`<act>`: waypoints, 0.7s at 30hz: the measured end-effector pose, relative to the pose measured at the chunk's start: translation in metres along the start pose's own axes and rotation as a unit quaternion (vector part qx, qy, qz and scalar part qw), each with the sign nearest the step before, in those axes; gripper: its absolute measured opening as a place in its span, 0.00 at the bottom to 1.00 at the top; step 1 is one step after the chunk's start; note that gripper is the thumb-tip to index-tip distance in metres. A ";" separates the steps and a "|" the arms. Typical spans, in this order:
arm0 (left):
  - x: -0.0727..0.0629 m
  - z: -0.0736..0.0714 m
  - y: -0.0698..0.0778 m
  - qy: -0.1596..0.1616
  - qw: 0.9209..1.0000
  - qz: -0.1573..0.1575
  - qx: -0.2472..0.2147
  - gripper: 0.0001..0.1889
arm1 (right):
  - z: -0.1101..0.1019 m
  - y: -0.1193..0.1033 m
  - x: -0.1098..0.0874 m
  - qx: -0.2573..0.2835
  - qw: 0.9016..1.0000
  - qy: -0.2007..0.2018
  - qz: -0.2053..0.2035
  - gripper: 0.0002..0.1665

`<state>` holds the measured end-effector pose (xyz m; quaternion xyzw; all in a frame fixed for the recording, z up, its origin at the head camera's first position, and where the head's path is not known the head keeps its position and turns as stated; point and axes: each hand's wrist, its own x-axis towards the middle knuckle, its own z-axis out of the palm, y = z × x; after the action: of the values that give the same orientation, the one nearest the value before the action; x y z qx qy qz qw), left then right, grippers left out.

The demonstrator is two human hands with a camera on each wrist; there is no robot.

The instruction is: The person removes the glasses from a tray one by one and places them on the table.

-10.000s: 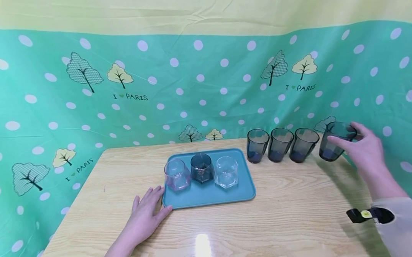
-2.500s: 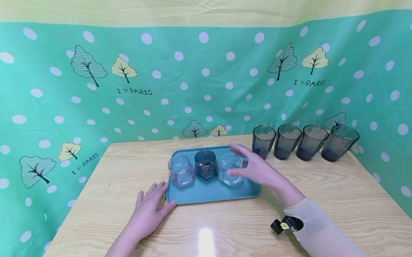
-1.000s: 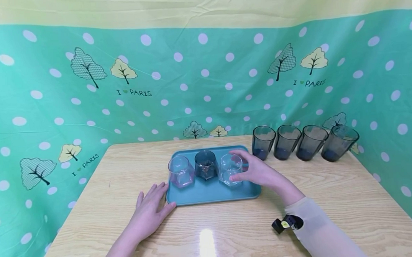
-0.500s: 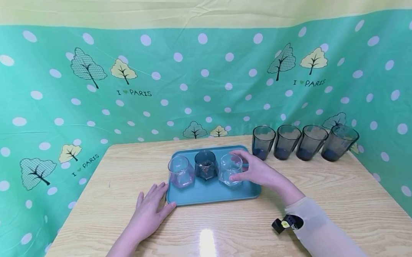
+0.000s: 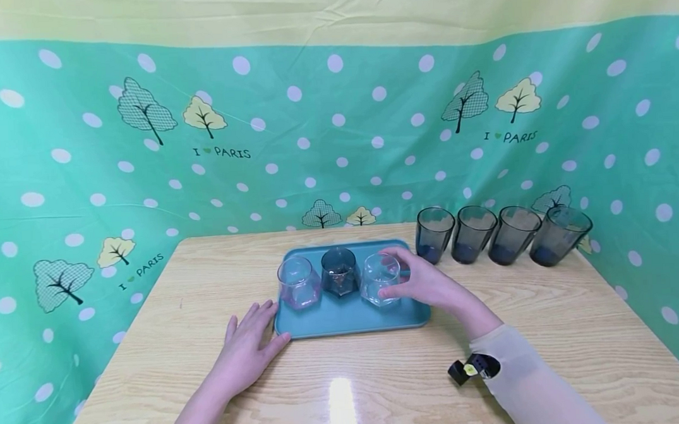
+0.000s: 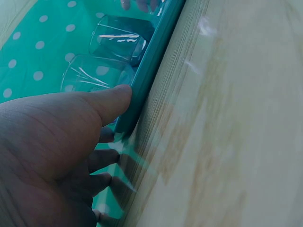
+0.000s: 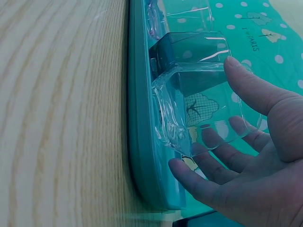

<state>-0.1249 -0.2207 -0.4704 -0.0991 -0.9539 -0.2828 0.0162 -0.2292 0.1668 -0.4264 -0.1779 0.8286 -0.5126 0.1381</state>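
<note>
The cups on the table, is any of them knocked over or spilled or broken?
No, nothing stands out. Three faceted cups stand upright on the tray, the right hand around the clear cup. Four dark cups stand in a row beside it. No spill or crack shows.
</note>
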 end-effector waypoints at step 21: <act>-0.001 -0.001 0.003 0.000 1.000 -0.001 -0.003 0.39 | -0.001 -0.001 -0.004 0.012 1.000 0.004 0.007 0.50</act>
<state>-0.1237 -0.2193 -0.4678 -0.0983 -0.9532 -0.2853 0.0156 -0.2262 0.1686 -0.4252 -0.1683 0.8241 -0.5223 0.1402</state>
